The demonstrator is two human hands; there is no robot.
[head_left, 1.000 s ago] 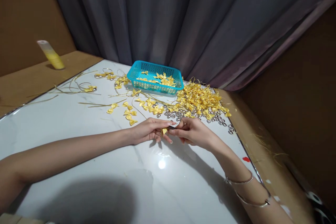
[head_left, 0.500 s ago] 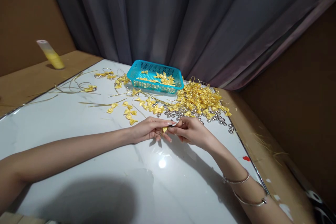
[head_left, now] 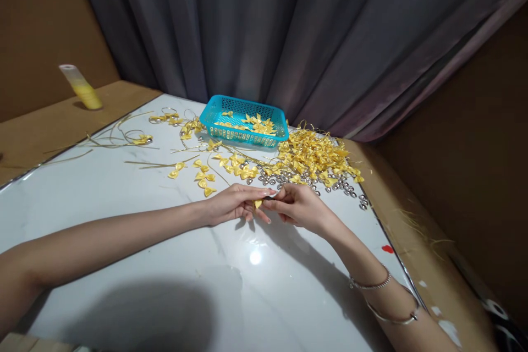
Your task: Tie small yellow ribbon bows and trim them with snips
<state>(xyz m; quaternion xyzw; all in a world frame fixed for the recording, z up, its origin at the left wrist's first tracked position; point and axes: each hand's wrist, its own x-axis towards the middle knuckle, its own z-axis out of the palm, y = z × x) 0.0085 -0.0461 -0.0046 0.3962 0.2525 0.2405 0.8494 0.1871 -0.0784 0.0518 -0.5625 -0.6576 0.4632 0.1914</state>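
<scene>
While a yellow bow (head_left: 258,204) is held between the two hands, its visible end is pointed down, toward the near side of the table (head_left: 198,264). The rest is hidden by fingers, so its long axis cannot be told.

One bow is seen in the grasp, and one dark tool (head_left: 269,198), mostly covered, is seen just beside it. One blue basket (head_left: 247,103) is set beyond the hands, with a group of bows inside and one lying apart toward its back left. Loose bows (head_left: 205,177) are scattered in front of it; the pile (head_left: 313,151) at its right and the silver beads (head_left: 346,187) are too crowded to be counted. Two bracelets (head_left: 373,286) are worn on the right arm, and one bottle (head_left: 87,93) is stood at the far left, partly filled with yellow.

The bow is placed below the thumb of the left hand (head_left: 236,203), near its fingertips and just left of the right thumb. It is steadied by the left fingers, the lower ones held loosely apart. By the right hand (head_left: 303,206), the tool is pinched between thumb and forefinger, the other fingers being curled under.
</scene>
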